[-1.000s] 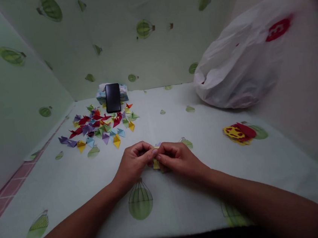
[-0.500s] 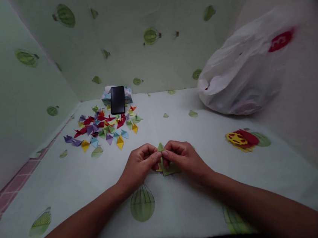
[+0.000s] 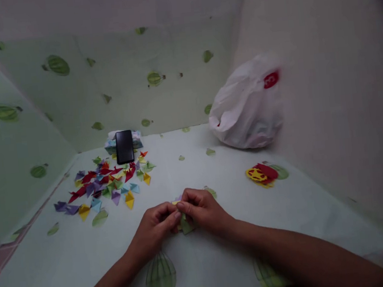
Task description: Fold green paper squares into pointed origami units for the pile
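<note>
Near the middle of the table my left hand [image 3: 157, 229] and my right hand [image 3: 205, 210] meet, thumbs and forefingers pinched together on a small piece of folded green paper. Fingers cover most of that piece. Just under the hands lies some green paper [image 3: 187, 227], with bits of yellow and purple paper showing around the fingertips. To the left is a pile of folded paper pieces [image 3: 95, 186] in red, purple, yellow, green, blue and orange; several have pointed, bird-like shapes.
A black phone [image 3: 124, 147] leans on a tissue box [image 3: 137, 139] behind the pile. Right of my hands lie red and yellow paper cut-outs [image 3: 262, 174]. A white plastic bag [image 3: 246, 110] stands at the back right against the wall. The tablecloth [image 3: 205, 270] has balloon prints.
The view has tilted up and turned right, so everything sits lower and farther left. The pointed green tip between my fingers is no longer visible; both hands remain pinched together.
</note>
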Demonstrator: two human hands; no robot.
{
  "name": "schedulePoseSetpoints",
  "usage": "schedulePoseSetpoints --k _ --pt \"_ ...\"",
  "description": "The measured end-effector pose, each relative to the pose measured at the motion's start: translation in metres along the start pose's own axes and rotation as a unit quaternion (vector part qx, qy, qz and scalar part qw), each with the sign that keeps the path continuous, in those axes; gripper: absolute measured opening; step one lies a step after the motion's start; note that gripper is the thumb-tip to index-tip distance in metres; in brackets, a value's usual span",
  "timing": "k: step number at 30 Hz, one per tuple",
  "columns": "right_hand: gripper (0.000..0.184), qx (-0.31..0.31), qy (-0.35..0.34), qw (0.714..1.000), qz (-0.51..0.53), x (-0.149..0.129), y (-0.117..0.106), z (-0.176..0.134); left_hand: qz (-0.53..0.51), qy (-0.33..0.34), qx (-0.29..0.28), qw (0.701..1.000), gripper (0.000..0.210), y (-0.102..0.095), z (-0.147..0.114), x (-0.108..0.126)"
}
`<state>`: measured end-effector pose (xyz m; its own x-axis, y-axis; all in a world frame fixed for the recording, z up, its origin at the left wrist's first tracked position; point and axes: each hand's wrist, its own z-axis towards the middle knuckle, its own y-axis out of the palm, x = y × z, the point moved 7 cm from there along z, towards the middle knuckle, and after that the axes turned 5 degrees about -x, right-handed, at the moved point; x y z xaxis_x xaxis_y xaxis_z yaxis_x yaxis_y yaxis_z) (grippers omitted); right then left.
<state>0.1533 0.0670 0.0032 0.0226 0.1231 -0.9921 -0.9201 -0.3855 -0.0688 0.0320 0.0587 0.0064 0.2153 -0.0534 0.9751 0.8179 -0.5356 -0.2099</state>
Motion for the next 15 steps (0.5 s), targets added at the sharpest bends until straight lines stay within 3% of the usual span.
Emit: schedulePoseSetpoints --k 7,10,12,13,15 --pt "0.030 0.031 -0.032 0.999 0.000 -0.009 -0.004 -0.005 0.062 0.030 0.047 0.997 0.036 -0.010 -0.005 0.004" --pt "0.033 0.033 -0.052 0.998 0.034 -0.019 -0.009 -0.004 0.005 0.055 0.095 0.994 0.035 -0.018 -0.005 0.007" --pt "0.034 -0.067 -0.064 0.993 0.077 -0.028 0.006 -0.005 -0.139 0.057 0.100 0.984 0.028 -0.015 -0.007 0.005" --pt "0.035 -0.145 -0.062 0.983 0.092 -0.032 0.020 -0.009 -0.207 0.058 0.059 0.975 0.033 -0.006 -0.007 0.005" --pt "0.033 -0.267 -0.051 0.956 0.111 -0.038 0.047 -0.023 -0.290 0.045 -0.086 0.952 0.044 0.024 -0.011 0.011"
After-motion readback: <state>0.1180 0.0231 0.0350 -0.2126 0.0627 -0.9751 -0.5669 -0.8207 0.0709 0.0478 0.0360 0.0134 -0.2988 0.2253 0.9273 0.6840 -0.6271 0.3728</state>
